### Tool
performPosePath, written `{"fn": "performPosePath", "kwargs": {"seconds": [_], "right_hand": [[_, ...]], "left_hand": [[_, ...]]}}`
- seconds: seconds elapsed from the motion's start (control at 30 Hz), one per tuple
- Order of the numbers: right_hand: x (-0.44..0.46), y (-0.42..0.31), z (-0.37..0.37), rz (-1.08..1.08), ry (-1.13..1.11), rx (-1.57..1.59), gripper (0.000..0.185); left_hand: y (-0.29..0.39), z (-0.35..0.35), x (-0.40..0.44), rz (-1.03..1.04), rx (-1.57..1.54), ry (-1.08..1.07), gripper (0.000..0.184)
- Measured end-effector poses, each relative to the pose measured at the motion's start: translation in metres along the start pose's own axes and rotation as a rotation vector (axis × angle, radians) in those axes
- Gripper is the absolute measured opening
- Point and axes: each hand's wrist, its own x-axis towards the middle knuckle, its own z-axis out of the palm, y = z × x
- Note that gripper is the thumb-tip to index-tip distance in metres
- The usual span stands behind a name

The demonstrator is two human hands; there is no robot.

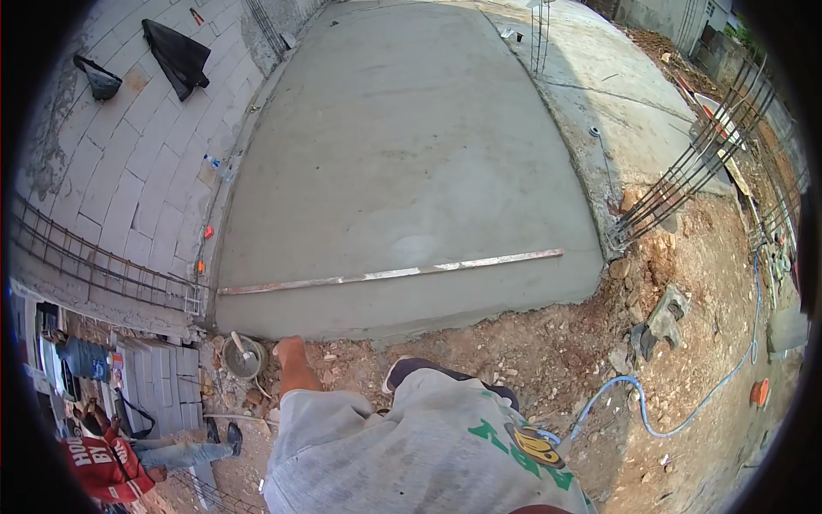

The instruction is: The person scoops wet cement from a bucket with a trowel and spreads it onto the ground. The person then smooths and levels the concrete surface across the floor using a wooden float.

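Just outside the slab's (402,180) near left corner sits the bucket (247,370), probably stiff-walled and weighty if it holds mix, so best taken by the rim. The left hand (289,346) is just beside it, arm stretched toward the slab, fingers too indistinct to tell; the right hand is out of sight.

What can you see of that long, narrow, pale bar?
The long, narrow, pale bar has patchy whitish and reddish-brown colouring; wood or metal, I cannot tell. It lies flat across the near part of the grey concrete slab, slightly slanted, left end by the slab's left edge, right end short of the right. Nothing else visibly touches it.
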Motion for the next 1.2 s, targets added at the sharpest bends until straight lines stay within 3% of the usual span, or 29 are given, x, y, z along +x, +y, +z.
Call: {"fn": "performPosePath", "kwargs": {"seconds": [0.07,0.1,0.17,0.2,0.23,0.27,0.3,0.37,0.43,0.57,0.67,0.7,0.77,0.83,0.9,0.97,1.0,1.03,1.07,1.1,1.17,1.2], "right_hand": [[0.022,0.035,-0.032,0.017,0.032,-0.01,0.04],[0.032,0.051,-0.046,0.028,0.051,-0.007,0.041],[0.054,0.084,-0.07,0.044,0.089,-0.002,0.042],[0.067,0.101,-0.078,0.05,0.109,0.005,0.043],[0.083,0.116,-0.085,0.05,0.132,0.017,0.043],[0.096,0.125,-0.091,0.045,0.155,0.026,0.044],[0.106,0.13,-0.095,0.044,0.175,0.031,0.044],[0.083,0.087,-0.127,0.014,0.201,0.018,0.041],[0.072,0.073,-0.131,-0.017,0.206,0.109,0.039],[0.099,0.075,-0.107,0.055,0.119,0.1,0.039],[0.126,0.053,-0.106,0.078,0.077,0.072,0.039],[0.136,0.042,-0.107,0.083,0.07,0.075,0.039],[0.155,0.018,-0.112,0.087,0.058,0.083,0.039],[0.177,-0.003,-0.12,0.08,0.044,0.084,0.039],[0.197,-0.016,-0.134,0.074,0.038,0.095,0.039],[0.212,-0.022,-0.151,0.08,0.043,0.112,0.04],[0.219,-0.022,-0.158,0.085,0.038,0.125,0.04],[0.223,-0.021,-0.165,0.101,0.042,0.134,0.04],[0.228,-0.018,-0.169,0.12,0.05,0.147,0.04],[0.233,-0.013,-0.174,0.135,0.057,0.156,0.04],[0.236,0.006,-0.18,0.178,0.07,0.169,0.04],[0.234,0.023,-0.184,0.198,0.084,0.167,0.04]], "left_hand": [[-0.01,-0.005,-0.026,-0.018,0.072,-0.007,0.034],[-0.002,0.009,-0.023,-0.057,-0.039,-0.011,0.033],[0.033,0.05,-0.001,-0.268,-0.785,0.031,0.032],[0.066,0.07,-0.003,-0.273,-1.037,0.037,0.032],[0.108,0.077,-0.019,-0.19,-1.054,0.031,0.039],[0.163,0.038,-0.073,-0.005,-1.096,-0.111,0.038],[0.202,0.061,-0.067,0.011,-1.215,-0.371,0.037],[0.279,-0.001,-0.151,0.202,-0.951,-0.565,0.039],[0.333,-0.018,-0.178,0.471,-0.462,-0.467,0.036],[0.36,-0.025,-0.169,0.227,-0.271,-0.254,0.032],[0.288,0.01,-0.07,-0.273,-0.49,-0.276,0.033],[0.269,-0.026,-0.1,-0.268,-0.483,0.037,0.031],[0.221,-0.035,-0.083,-0.556,-0.598,0.094,0.035],[0.196,-0.055,-0.107,-0.344,-0.343,0.18,0.036],[0.17,-0.017,-0.076,-0.315,-0.491,0.169,0.037],[0.202,0.014,-0.06,-0.305,-0.68,0.17,0.038],[0.233,0.028,-0.058,-0.317,-0.797,0.182,0.039],[0.272,0.045,-0.05,0.005,-0.217,0.237,0.037],[0.336,0.032,-0.065,-0.262,-0.594,0.068,0.032],[0.389,0.027,-0.068,0.078,-0.325,-0.109,0.035],[0.496,0.004,-0.085,0.902,0.112,-0.198,0.042],[0.546,-0.009,-0.107,0.512,-0.52,-0.432,0.044]]}}
